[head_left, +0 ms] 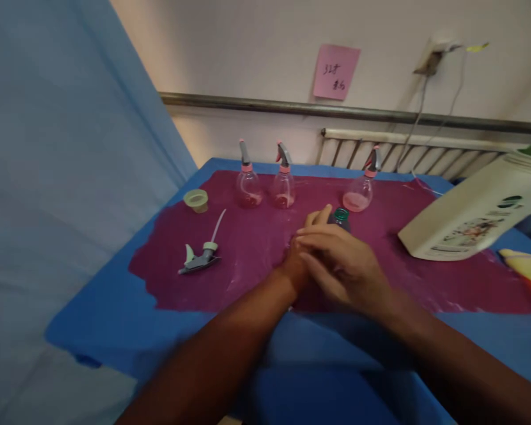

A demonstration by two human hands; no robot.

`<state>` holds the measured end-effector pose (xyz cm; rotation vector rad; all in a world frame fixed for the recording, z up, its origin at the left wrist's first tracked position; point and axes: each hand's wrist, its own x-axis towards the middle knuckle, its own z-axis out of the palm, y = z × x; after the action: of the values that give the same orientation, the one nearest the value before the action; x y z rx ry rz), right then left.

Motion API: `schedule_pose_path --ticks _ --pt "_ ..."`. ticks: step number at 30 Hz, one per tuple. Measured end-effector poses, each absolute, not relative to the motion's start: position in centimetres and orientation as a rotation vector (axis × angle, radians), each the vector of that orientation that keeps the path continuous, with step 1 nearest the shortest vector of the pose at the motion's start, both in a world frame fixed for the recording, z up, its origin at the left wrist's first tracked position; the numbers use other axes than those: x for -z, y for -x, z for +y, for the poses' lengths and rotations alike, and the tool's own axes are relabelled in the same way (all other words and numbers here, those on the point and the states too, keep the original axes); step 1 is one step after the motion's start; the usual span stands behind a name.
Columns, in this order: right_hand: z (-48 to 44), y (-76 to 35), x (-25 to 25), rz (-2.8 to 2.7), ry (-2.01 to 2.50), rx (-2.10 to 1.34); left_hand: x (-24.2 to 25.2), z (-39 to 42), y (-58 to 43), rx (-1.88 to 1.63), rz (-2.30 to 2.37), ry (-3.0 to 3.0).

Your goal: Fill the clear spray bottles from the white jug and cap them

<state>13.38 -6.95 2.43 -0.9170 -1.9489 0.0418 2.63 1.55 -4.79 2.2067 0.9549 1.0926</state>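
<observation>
At the middle of the table, my left hand (316, 221) is at the left side of a dark bottle (341, 217) with a green neck and no top on it. Its fingers appear closed about the bottle, though the palm and thumb are hidden. My right hand (345, 262) lies across the back of my left hand and wrist. Its fingers point left and are loosely bent, the thumb apart, with nothing seen in them. To the left lies a grey and pale green spray head (199, 258) with its tube, below a pale green cup-like piece (196, 201).
Clear spray bottles with pink liquid stand at the back: one (249, 190), another (284, 190) beside it, a third (358, 192) farther right. A large cream jug (473, 215) tilts at the right. A maroon sheet (243, 254) covers the blue table (84, 313). A blue curtain (71, 147) hangs left.
</observation>
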Motion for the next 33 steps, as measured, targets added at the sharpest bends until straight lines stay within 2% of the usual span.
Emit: schedule_pose_path --ticks 3,7,12,16,22,28,33 --pt "-8.8 -19.2 -1.7 -1.747 1.027 0.109 4.7 2.1 -2.2 -1.052 0.872 -2.238" --pt "-11.2 -27.7 0.0 -1.452 1.261 0.287 4.3 2.3 -2.1 -1.033 1.003 -2.234" --pt "-11.9 -38.9 1.2 -0.762 1.391 0.467 3.8 2.5 -2.1 -1.006 1.044 -2.23" --pt "-10.6 -44.4 1.4 -0.617 1.376 0.201 2.9 2.4 -2.3 -0.895 1.156 -2.189" --pt "-7.8 -46.0 2.6 -0.668 1.432 -0.212 2.3 2.0 -2.3 -0.809 1.186 -2.146" --pt "-5.8 -46.7 3.0 -0.604 1.469 -0.16 2.3 1.7 -2.2 -0.797 1.165 -2.16" --pt "-5.5 -46.7 1.2 -0.692 1.573 -0.018 2.3 1.5 -2.4 -0.791 1.159 -2.153"
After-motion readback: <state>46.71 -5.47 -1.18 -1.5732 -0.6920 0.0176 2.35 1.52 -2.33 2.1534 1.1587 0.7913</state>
